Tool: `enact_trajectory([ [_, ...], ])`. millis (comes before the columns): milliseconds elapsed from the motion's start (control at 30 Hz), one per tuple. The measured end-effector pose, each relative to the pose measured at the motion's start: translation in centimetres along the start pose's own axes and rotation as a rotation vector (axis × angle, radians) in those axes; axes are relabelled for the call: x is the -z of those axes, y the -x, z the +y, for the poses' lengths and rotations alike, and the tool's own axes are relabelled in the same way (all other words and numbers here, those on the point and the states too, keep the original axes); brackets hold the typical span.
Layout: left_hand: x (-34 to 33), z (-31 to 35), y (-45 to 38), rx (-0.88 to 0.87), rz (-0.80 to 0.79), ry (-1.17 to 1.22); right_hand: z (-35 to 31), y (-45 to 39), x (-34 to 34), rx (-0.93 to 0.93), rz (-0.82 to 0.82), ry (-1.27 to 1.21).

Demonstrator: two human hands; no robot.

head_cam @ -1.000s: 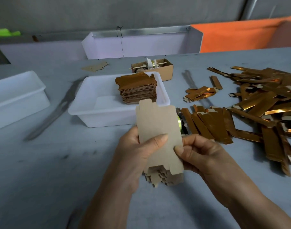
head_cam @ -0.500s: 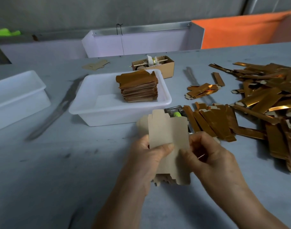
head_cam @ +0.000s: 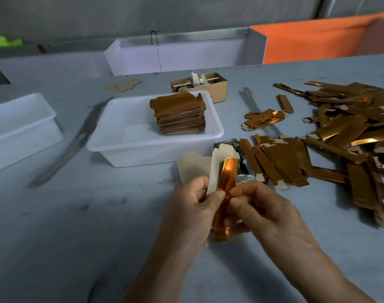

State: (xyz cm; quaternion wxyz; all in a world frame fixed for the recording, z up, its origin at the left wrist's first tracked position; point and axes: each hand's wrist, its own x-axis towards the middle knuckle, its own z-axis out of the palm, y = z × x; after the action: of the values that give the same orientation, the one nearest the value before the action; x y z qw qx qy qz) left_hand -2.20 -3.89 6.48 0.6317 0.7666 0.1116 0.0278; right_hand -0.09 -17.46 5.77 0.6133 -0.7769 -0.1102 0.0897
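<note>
Where the two hands meet: above the near middle of the grey table (head_cam: pixel 77 215), just in front of the white tub (head_cam: pixel 143 154).
Left hand (head_cam: pixel 195 204): fingers curled behind a bundle of blanks (head_cam: pixel 192 168), thumb laid across the front, clamped on it.
Right hand (head_cam: pixel 263 211): thumb and fingertips drawn together, pinching the right edge of the foil blank (head_cam: pixel 227 182).
Foil blank: frontmost piece of the bundle, bent lengthwise into a narrow upright strip; glossy copper-gold face, a bright glare near its top.
Bundle of blanks: flat die-cut card, dull kraft-brown backs toward the camera, notched tabs at the top edge.
White tub: smooth translucent plastic, rectangular, rolled rim; holds a squared stack (head_cam: pixel 180 114) of copper-faced blanks at its far right.
Folded strips (head_cam: pixel 274 162): long, flat, shiny, laid side by side just right of the hands.
Loose heap (head_cam: pixel 350 132): the same strips, piled crosswise at the right.
Cardboard box (head_cam: pixel 218 90): small, open, behind the tub.
Second tub (head_cam: pixel 22 132): white plastic, far left.
</note>
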Motion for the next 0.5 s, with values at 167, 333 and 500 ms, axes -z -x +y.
enact_trajectory([
  [167, -0.4, 0.1, 0.2, 0.084, -0.091, 0.078, 0.7, -0.7, 0.7, -0.160, 0.075, -0.183],
  [333, -0.7, -0.1, 0.0, 0.074, -0.070, -0.020, 1.2, -0.9, 0.7, -0.254, -0.005, -0.378],
  [500, -1.0, -0.5, 0.1, -0.044, 0.096, -0.164, 1.1, -0.9, 0.6, -0.265, 0.006, -0.405],
])
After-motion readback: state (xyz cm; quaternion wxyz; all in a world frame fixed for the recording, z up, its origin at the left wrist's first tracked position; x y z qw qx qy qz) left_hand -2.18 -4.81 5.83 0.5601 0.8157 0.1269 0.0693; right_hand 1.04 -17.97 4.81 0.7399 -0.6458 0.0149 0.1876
